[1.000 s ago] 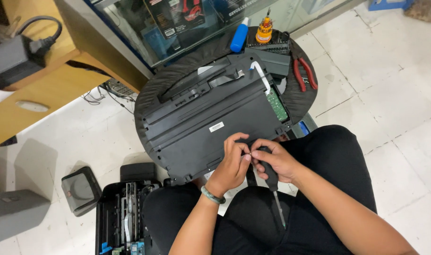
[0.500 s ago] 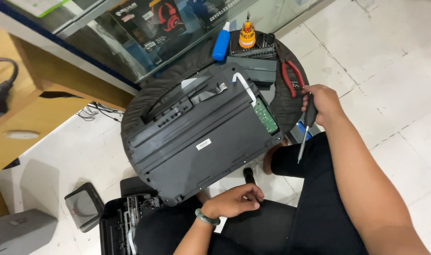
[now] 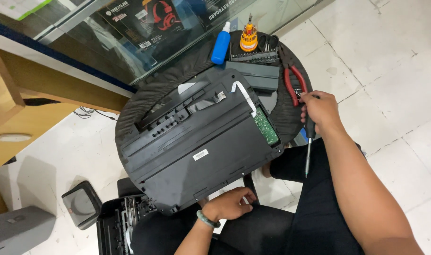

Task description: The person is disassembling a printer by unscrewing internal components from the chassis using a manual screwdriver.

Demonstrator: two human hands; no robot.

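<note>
A black printer body [image 3: 192,141] lies upside down on a round dark-covered table [image 3: 284,118]. A green circuit board [image 3: 266,128] and a white ribbon cable [image 3: 246,97] show at its right end. My right hand [image 3: 320,111] is off the printer's right side, beside red-handled pliers [image 3: 293,82]. It grips a screwdriver [image 3: 309,151] whose shaft points down over my lap. My left hand [image 3: 230,205] rests by the printer's near edge with its fingers curled. Whether it holds something small is hidden.
At the table's far side stand a blue bottle [image 3: 221,45], an orange bit set [image 3: 248,40] and a black bit rack [image 3: 253,57]. A glass display case [image 3: 130,33] is behind. On the tiled floor lie a printer part [image 3: 116,226] and a small grey unit [image 3: 81,205].
My right hand left the printer's near edge and swung out to the right with the screwdriver. My left hand dropped to the near edge. The view shifted.
</note>
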